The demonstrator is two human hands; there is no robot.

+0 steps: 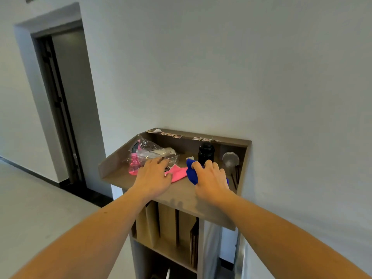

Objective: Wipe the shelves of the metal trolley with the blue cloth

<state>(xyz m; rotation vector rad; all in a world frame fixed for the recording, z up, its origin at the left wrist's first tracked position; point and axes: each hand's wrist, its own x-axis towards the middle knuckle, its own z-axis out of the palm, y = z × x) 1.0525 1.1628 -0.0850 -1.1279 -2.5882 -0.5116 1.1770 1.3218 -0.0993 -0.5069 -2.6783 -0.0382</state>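
The trolley's brown top shelf point(181, 195) stands against the white wall, rimmed on three sides. My right hand point(211, 179) presses down on the bunched blue cloth point(191, 172) in the shelf's right half, fingers curled over it. My left hand point(154, 175) lies flat on the shelf, fingers spread, its tips touching a clear plastic bag point(155, 151) and its edge on a pink cloth point(178, 174). Lower shelves point(167, 252) show beneath the top.
A pink spray bottle point(134, 162) stands at the left of the shelf, a black bottle point(206, 153) behind my right hand, and a round silver strainer point(230, 159) with dark sticks at the right. Brown paper bags point(153, 222) stand upright below. A dark doorway point(60, 101) lies left.
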